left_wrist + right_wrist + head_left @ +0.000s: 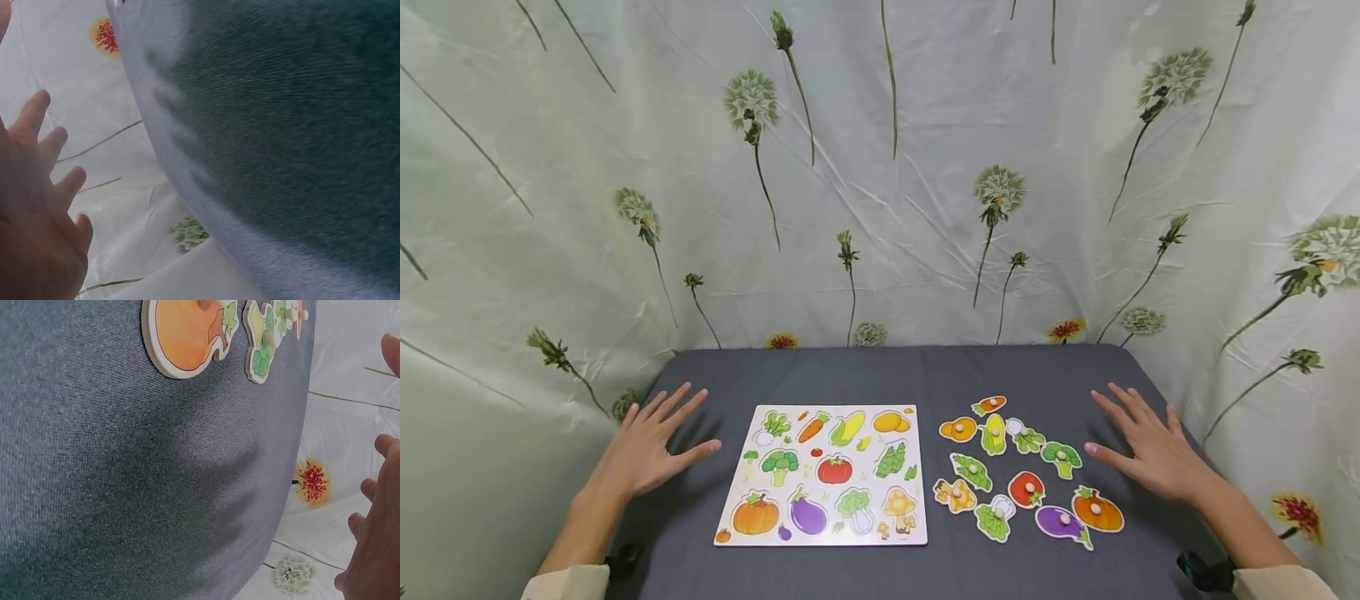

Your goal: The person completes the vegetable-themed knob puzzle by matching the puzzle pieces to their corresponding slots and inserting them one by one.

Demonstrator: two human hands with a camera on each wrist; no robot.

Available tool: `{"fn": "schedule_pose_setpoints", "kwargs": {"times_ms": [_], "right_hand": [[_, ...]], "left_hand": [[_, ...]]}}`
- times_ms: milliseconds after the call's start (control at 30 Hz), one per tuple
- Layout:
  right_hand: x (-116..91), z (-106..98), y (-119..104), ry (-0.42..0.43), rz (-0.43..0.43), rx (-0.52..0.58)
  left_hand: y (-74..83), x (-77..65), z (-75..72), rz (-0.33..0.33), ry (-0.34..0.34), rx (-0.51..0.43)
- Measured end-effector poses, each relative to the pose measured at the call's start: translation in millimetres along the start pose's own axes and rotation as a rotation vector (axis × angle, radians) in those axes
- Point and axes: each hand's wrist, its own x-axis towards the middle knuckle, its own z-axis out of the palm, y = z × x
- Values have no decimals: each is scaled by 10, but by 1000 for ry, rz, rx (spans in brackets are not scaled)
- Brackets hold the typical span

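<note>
My left hand (651,446) hovers with spread fingers over the table's left side, left of a white vegetable puzzle board (820,533). On the right, my right hand (1153,450) is likewise spread and holds nothing. Nearest to it are the broccoli piece (1062,458) and the pumpkin piece (1097,510). Other knobbed wooden pieces lie loose between board and hand, among them an eggplant (1060,522), a tomato (1026,490), a corn (992,435) and a small carrot (988,406). In the right wrist view the pumpkin piece (181,337) lies flat on the cloth.
A dark grey cloth covers the table (835,375). Behind it and along both sides hangs a pale curtain (910,217) printed with dandelions. Dark bands (625,562) sit at both wrists, near the light sleeves (568,582).
</note>
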Motion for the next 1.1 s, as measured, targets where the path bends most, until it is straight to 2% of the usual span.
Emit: {"fn": "schedule_pose_setpoints", "kwargs": {"times_ms": [100, 300, 500, 633, 800, 1100], "right_hand": [[-13, 8, -11, -5, 0, 2], [9, -6, -9, -12, 4, 13], [67, 4, -81, -2, -31, 41], [131, 7, -137, 20, -62, 53], [236, 54, -225, 30, -85, 64], [423, 273, -384, -7, -114, 78]], "left_hand": [[-2, -51, 45, 9, -23, -12], [9, -35, 77, 35, -64, -43], [10, -57, 116, 103, -82, -97], [57, -61, 157, 132, -120, -155], [110, -45, 212, 136, -171, -204], [118, -71, 351, 68, -207, -198]]}}
